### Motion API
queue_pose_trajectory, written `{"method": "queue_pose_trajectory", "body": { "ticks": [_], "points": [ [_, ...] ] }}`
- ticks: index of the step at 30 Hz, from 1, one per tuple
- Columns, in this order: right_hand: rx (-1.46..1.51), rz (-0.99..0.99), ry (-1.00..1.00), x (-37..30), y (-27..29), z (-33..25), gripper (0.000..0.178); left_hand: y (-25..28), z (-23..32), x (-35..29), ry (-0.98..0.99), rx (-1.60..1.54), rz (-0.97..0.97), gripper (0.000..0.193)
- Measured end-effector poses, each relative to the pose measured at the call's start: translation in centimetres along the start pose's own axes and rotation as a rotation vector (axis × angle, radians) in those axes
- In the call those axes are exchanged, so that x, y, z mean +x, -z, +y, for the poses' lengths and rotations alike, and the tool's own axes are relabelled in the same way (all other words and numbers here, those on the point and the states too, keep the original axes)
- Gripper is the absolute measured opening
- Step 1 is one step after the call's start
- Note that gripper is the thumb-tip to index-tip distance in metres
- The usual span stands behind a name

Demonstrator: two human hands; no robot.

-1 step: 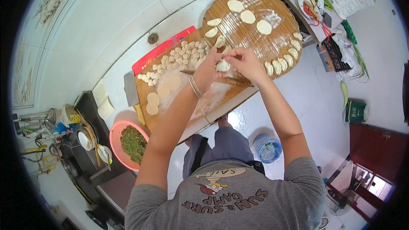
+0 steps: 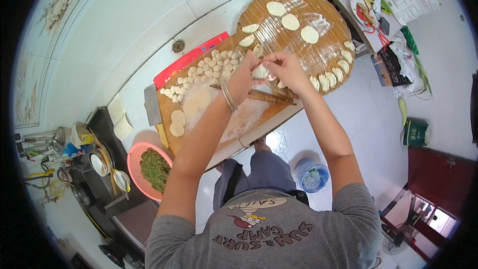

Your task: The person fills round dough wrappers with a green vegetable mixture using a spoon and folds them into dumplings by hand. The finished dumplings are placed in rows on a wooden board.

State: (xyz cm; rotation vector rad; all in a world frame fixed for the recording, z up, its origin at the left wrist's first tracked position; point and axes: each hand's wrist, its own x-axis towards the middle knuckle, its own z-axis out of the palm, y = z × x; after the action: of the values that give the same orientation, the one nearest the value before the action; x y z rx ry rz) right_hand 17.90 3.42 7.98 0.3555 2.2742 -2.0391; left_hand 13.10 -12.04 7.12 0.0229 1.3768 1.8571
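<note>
Dumpling: the pale dumpling (image 2: 260, 72) sits between both hands, above the far right end of the floured board (image 2: 241, 123).
Left hand: the left hand (image 2: 242, 75) is partly curled, holding the dumpling from the left.
Right hand: the right hand (image 2: 285, 69) has thumb and forefinger pinched together at the dumpling's far edge.
Rolling pin: the wooden pin (image 2: 269, 97) lies just nearer.
Dough: small lumps (image 2: 206, 68) and flat rounds (image 2: 190, 107) lie left.
Tray: the round brown tray (image 2: 289, 45) on the far right bears more dumplings (image 2: 330, 77).
</note>
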Motion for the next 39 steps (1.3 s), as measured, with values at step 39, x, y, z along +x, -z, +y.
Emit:
{"method": "queue_pose_trajectory", "body": {
  "ticks": [39],
  "points": [
    [-0.389,0.44,0.221,24.7,10.8,7.0,0.007,2.3,4.0,25.1,-0.585,0.837,0.435,0.04]
  ]
}}
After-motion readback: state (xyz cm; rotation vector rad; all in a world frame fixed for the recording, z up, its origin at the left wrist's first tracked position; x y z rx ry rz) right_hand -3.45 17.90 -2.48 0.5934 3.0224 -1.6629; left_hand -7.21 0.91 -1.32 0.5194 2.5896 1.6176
